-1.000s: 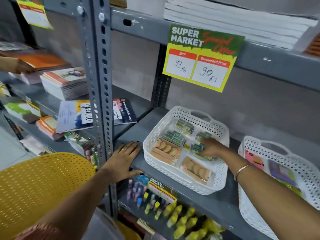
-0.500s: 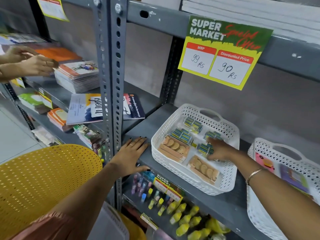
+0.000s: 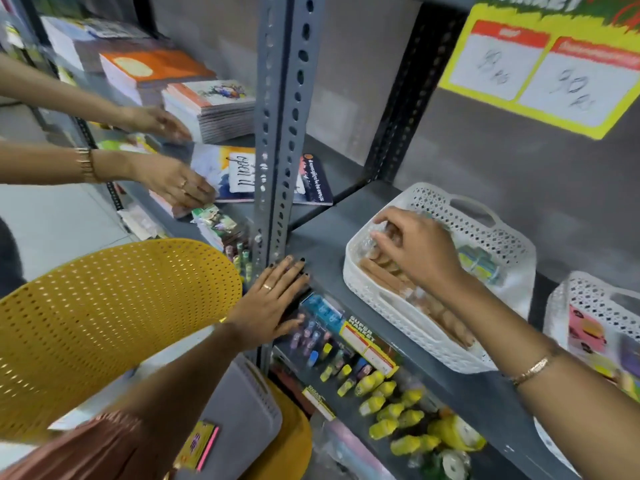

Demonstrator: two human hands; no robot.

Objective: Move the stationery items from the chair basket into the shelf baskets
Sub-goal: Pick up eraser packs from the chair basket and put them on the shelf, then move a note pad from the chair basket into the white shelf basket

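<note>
Both hands are up at the shelf. Left hand (image 3: 273,299) lies flat and spread on the shelf's front edge beside the steel upright (image 3: 277,133), gripping nothing, as it did a second ago. Right hand (image 3: 412,251) has shifted: a moment back it rested over the small green packs (image 3: 479,263) at the right side of the white basket (image 3: 388,306); now it reaches over the near-left corner, fingers curled down onto a clear-wrapped pack (image 3: 372,237) above the tan wooden pieces (image 3: 381,268). Whether the fingers actually pinch that pack, I cannot tell through the blur.

Nearest the body, on the yellow chair (image 3: 104,313), sits the grey chair basket (image 3: 242,410), with a pink-edged pad (image 3: 202,445) at its left rim.

So the hand seems to be tidying stock already shelved, not fetching more; the next reach likely goes back to the chair.

Further right, a second white basket (image 3: 588,292) holds colourful cards. Beyond the upright, another person's hands (image 3: 173,185) handle books (image 3: 211,105).
</note>
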